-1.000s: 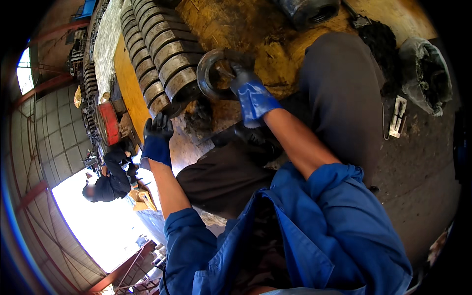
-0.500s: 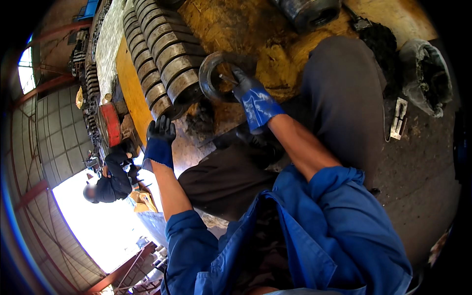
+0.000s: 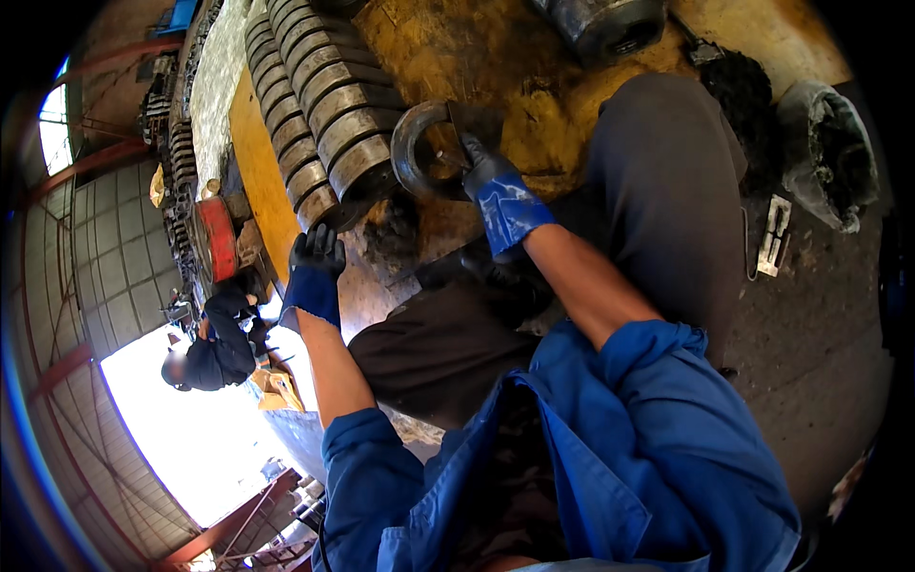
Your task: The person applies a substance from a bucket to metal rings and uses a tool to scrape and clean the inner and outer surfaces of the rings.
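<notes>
My right hand [image 3: 502, 198], in a blue and black glove, is closed at the right side of a thick dark metal ring [image 3: 410, 157]. A thin rod with a pale tip [image 3: 442, 154] pokes from its fingers across the ring's opening; the fingers' far side is hidden. My left hand [image 3: 317, 267], gloved alike, has its fingers stretched out at the near end of a long row of worn metal rings [image 3: 319, 205]. Whether it touches that row, I cannot tell. A second row of rings [image 3: 367, 162] lies alongside, just left of the dark ring.
A stained yellow-brown work surface [image 3: 457, 57] bears the rings and a dark metal cylinder [image 3: 610, 29]. Right of my knee are a black clump [image 3: 739, 91], a clear plastic bag [image 3: 824, 157] and a slotted metal plate [image 3: 774, 236]. Another person [image 3: 214, 348] crouches at the far left.
My right hand has shifted slightly right and down, and the rod's tip shows a little differently inside the ring. My left hand stays almost where it was. The whole view has moved slightly.
</notes>
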The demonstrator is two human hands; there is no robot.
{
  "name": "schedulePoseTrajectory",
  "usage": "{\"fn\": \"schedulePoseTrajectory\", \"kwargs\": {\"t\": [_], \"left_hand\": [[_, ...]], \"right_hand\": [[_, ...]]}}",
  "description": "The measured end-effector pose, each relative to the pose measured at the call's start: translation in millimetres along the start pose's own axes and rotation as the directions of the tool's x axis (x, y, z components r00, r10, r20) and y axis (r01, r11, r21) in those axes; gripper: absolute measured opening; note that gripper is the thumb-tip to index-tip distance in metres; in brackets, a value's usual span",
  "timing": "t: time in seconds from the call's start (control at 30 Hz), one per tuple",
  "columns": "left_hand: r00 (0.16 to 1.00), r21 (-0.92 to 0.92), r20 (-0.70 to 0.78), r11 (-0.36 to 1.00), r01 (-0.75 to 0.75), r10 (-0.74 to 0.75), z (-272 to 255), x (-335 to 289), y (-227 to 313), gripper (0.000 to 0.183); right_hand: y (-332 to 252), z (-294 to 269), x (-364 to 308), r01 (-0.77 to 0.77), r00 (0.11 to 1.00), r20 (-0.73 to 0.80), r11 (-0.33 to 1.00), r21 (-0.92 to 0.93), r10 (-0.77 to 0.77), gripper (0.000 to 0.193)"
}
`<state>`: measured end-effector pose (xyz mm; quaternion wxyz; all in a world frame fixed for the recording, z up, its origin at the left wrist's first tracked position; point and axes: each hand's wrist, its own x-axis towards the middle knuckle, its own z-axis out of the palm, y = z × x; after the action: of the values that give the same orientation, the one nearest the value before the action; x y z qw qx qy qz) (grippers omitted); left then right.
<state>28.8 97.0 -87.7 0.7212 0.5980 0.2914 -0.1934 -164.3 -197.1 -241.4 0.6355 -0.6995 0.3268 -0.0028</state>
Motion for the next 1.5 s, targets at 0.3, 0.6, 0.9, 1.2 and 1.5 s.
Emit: {"fn": "schedulePoseTrajectory", "kwargs": {"t": [0.3,0.6,0.9,1.2,1.5], "left_hand": [[0.997,0.005,-0.072,1.0,0.009,-0.009,7.1,0.4,-2.8,0.033],[0.996,-0.01,-0.087,1.0,0.005,-0.005,10.1,-12.3,-5.2,0.032],[0.997,0.021,-0.079,1.0,-0.001,0.002,11.6,-14.0,-7.8,0.031],[1.0,0.076,-0.004,0.997,-0.015,0.015,2.4,-8.2,-5.1,0.03],[0.999,0.106,-0.022,0.993,-0.043,0.045,14.1,-20.0,-11.9,0.033]], "right_hand": [[-17.2,-18.7,-8.2,-0.079,0.992,0.082,0.973,-0.215,0.098,0.059],[-11.5,-25.9,-3.5,-0.185,0.971,0.098,0.947,-0.261,0.217,0.057],[9.8,-16.2,4.8,-0.151,0.988,-0.043,0.986,-0.071,0.148,0.044],[44.9,9.5,-6.6,-0.075,0.996,-0.033,0.986,0.147,0.081,0.058],[37.6,16.7,-31.8,-0.27,0.956,0.134,0.6,0.753,0.262,0.056]]}}
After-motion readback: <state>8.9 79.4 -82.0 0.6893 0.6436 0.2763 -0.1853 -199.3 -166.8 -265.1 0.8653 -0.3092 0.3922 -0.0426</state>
